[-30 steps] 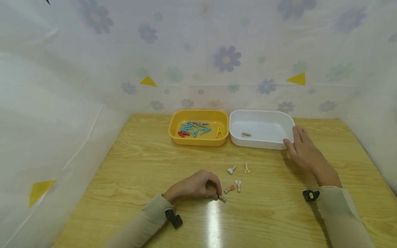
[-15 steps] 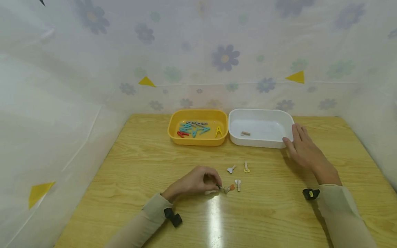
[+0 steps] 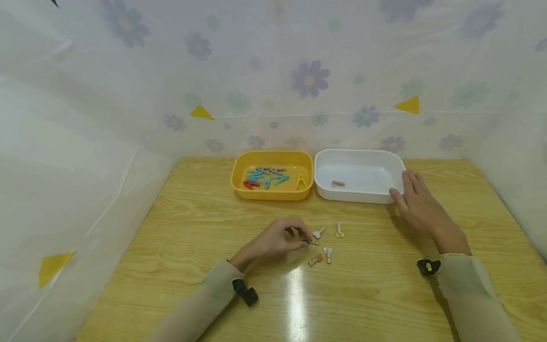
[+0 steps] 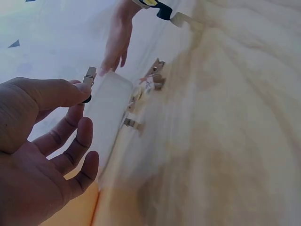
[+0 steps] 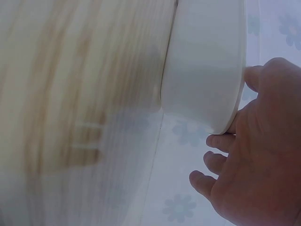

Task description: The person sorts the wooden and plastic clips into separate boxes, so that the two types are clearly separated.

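My left hand (image 3: 275,241) pinches a small wooden clothespin (image 4: 89,76) between thumb and index finger; a dark piece shows at its held end. The other left fingers are loosely bent. Close by lie a clothespin with an orange end (image 3: 316,260), two with whitish ends, one upper (image 3: 318,232) and one lower (image 3: 328,255), and one with a yellow end (image 3: 339,230). My right hand (image 3: 423,209) touches the right front corner of a white tray (image 3: 359,196), fingers extended and thumb at the rim. One wooden clothespin (image 3: 338,183) lies inside that tray.
Left of the white tray, side by side with it, stands a yellow tray (image 3: 273,194) with several plastic clothespins in turquoise, grey, red and yellow. Both trays stand near the back edge of the wooden table (image 3: 205,228). A flowered curtain (image 3: 265,85) hangs behind.
Pinching the clothespin, my left hand has moved up and slightly right, past the orange-ended clothespin toward the upper whitish-ended one. The right hand has stayed at the white tray.
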Motion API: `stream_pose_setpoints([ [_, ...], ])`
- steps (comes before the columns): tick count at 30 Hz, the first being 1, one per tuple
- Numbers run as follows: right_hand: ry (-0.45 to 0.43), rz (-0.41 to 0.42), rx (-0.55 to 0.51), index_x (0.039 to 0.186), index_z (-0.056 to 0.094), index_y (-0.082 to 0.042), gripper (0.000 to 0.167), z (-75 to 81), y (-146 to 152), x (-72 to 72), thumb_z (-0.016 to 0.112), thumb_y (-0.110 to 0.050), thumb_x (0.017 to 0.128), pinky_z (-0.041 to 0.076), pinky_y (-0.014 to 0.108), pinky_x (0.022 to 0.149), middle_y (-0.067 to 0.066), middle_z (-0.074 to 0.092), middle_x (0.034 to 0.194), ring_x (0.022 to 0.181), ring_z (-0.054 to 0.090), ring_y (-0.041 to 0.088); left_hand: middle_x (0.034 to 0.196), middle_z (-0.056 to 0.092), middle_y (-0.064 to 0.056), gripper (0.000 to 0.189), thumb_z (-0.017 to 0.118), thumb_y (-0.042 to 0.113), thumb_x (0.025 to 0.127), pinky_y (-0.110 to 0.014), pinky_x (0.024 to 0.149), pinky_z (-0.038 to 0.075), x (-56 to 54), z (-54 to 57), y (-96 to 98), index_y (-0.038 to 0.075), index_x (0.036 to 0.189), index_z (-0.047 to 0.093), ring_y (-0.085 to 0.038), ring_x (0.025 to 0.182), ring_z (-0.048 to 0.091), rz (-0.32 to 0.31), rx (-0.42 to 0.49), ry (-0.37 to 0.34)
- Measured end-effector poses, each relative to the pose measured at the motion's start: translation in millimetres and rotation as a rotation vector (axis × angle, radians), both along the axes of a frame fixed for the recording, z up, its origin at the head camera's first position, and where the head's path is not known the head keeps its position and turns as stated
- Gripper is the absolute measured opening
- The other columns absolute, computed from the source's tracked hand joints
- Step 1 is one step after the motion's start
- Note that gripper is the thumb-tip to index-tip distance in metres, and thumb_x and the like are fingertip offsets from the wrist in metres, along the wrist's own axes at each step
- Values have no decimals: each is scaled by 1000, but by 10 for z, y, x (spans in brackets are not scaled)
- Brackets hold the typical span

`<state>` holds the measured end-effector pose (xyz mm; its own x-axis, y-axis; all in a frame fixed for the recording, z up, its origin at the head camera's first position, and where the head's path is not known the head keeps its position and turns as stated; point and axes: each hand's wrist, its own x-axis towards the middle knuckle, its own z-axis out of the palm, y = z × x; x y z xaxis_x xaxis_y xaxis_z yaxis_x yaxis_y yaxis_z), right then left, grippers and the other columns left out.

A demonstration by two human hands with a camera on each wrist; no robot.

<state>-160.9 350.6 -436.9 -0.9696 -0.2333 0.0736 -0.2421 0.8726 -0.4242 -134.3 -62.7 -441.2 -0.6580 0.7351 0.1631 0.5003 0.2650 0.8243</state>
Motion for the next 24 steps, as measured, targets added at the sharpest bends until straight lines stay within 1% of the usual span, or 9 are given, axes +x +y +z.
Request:
stream_pose_setpoints([
  [3,10,1,-1,158,-9,11,77,2,-6,-19,25,-42,113,-1,62,121,35,-11,164,151,-15,49,103,73,8,13,76,6,93,-38,84,55,-53,47,51,14,103,76,-7,96,63,21,12,38],
  [7,7,-2,3,157,-9,12,77,-3,-10,-20,24,-42,113,-1,62,121,35,-12,164,151,-16,49,103,73,9,13,77,7,92,-40,84,55,-108,104,105,16,101,77,-10,96,64,39,13,86],
  [13,8,-6,3,157,-9,11,77,-13,0,-4,24,-42,113,-1,62,121,33,-13,164,151,-16,49,101,72,9,13,77,7,93,-43,84,54,-155,154,159,16,101,77,-11,95,64,49,23,103],
  [18,20,-6,7,158,-8,11,77,-7,6,-9,25,-42,113,-1,62,121,33,-13,164,151,-15,49,100,74,9,14,78,6,91,-42,83,55,-198,198,190,15,101,78,-14,94,66,69,44,143],
  [24,19,4,0,157,-7,12,77,-26,0,-31,25,-42,113,-1,63,121,36,-9,163,151,-14,50,100,74,6,10,77,8,93,-51,82,54,-268,244,263,14,102,78,-21,94,66,70,100,158],
])
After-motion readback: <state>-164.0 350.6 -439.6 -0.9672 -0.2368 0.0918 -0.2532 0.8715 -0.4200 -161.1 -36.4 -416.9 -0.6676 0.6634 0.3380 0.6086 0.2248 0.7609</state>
